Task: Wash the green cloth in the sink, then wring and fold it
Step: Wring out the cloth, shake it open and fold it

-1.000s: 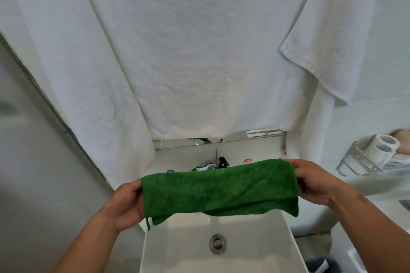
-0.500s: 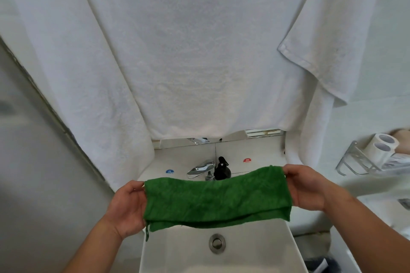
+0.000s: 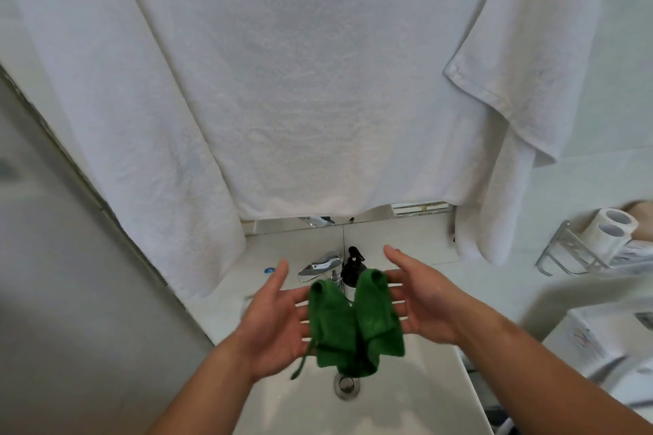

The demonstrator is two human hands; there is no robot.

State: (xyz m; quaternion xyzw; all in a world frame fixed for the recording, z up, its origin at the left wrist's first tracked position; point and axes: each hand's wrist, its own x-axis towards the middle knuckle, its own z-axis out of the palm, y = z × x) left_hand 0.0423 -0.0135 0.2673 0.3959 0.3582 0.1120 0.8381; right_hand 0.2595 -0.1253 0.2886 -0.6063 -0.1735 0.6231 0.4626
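White tiled bathroom, seen from above the sink (image 3: 417,399). A big white towel (image 3: 318,99) hangs across most of the wall behind it, and a second towel (image 3: 530,109) hangs at the right, its lower end reaching down beside the worktop (image 3: 417,247). On that worktop, at the back of the sink, stand a chrome tap (image 3: 319,263) and, just to its right, a black pump bottle (image 3: 353,267). A small blue sticker (image 3: 270,270) lies to the left of the tap. Far right, a metal rack (image 3: 562,254) on the wall carries two paper rolls (image 3: 613,228).

Both hands are held out over the basin, palms turned toward each other. The green cloth (image 3: 353,325) lies between them, draped over the fingers of both. It rises in two humps, one on each hand, and sags in a fold in the middle. Its lower edge hangs just above the drain (image 3: 347,386), and a thin green loop (image 3: 300,364) dangles from its left side.

The left hand (image 3: 274,325) is spread wide, fingers (image 3: 296,302) straight under the cloth, thumb raised clear of it. The right hand (image 3: 427,300) is likewise flat, fingers (image 3: 397,293) straight under the other hump, thumb lifted above. Neither hand curls round the cloth; it only rests on them.
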